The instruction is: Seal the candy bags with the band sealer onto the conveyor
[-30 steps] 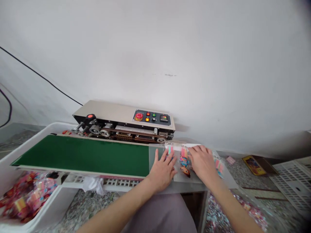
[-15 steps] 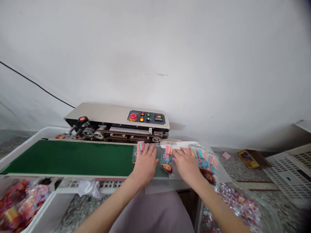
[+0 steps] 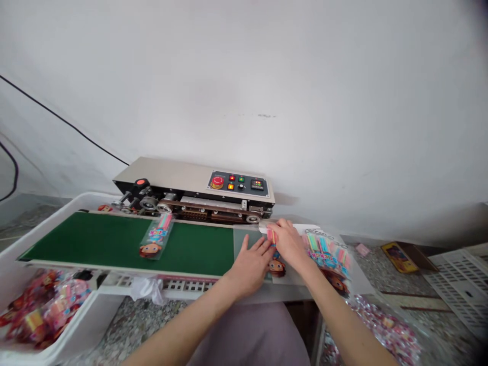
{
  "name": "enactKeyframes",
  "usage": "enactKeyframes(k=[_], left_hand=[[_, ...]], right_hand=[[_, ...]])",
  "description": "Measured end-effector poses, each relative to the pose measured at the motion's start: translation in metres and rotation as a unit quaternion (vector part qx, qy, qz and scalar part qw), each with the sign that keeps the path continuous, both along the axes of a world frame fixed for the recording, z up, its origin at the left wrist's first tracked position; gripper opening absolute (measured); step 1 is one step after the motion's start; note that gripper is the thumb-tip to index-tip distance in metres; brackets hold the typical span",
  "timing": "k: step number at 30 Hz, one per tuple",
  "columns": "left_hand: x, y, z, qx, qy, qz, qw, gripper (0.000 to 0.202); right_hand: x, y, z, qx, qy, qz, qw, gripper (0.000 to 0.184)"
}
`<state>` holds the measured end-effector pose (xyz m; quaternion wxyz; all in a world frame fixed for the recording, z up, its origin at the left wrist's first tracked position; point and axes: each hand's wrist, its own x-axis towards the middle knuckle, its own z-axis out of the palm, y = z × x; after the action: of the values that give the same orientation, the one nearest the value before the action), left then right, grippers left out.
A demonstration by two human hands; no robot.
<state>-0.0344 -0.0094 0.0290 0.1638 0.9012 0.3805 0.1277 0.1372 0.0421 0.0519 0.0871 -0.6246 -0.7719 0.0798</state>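
A clear plastic packet (image 3: 277, 268) with pastel sticks at its top and a cartoon face at its bottom lies at the right end of the belt, partly covered by my hands. My left hand (image 3: 249, 269) rests flat at its left side, fingers stretched and thumb apart. Curled over the packet's top, my right hand (image 3: 288, 246) grips it near the pastel sticks; its fingertips are partly hidden. A similar packet (image 3: 154, 239) lies alone on the green conveyor belt (image 3: 95, 239), its top edge at the band sealing machine (image 3: 171, 178). Several more packets (image 3: 328, 254) overlap right of my right hand.
A white bin (image 3: 72, 325) at lower left contains filled packets. At lower right, a clear bag (image 3: 385, 325) holds many small shiny wrapped pieces. An open yellow-and-brown box (image 3: 400, 256) and a white plastic crate (image 3: 457, 279) stand on the speckled floor. Behind the machine rises a wall.
One packet, formerly under my left hand, now lies farther left along the belt. My left hand has moved right to the other packet, and my right hand has closed over that packet's top.
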Motion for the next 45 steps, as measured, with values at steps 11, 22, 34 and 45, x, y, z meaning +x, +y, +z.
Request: enactKeyframes(k=[11, 22, 34, 45], left_hand=[[0.001, -0.004, 0.005, -0.004, 0.020, 0.003, 1.000, 0.053], [0.018, 0.001, 0.018, 0.012, 0.046, 0.025, 0.999, 0.053], [0.020, 0.000, -0.018, 0.076, 0.024, 0.048, 0.996, 0.057], [-0.033, 0.008, -0.006, 0.069, 0.079, 0.176, 0.979, 0.049]], right_hand=[[0.011, 0.013, -0.005, -0.017, 0.030, -0.008, 0.999, 0.029], [0.030, -0.003, 0.018, 0.013, 0.004, -0.023, 1.000, 0.047], [0.060, -0.076, -0.023, 0.064, -0.200, -0.184, 0.960, 0.055], [-0.032, -0.058, -0.007, 0.021, -0.112, -0.167, 0.979, 0.066]])
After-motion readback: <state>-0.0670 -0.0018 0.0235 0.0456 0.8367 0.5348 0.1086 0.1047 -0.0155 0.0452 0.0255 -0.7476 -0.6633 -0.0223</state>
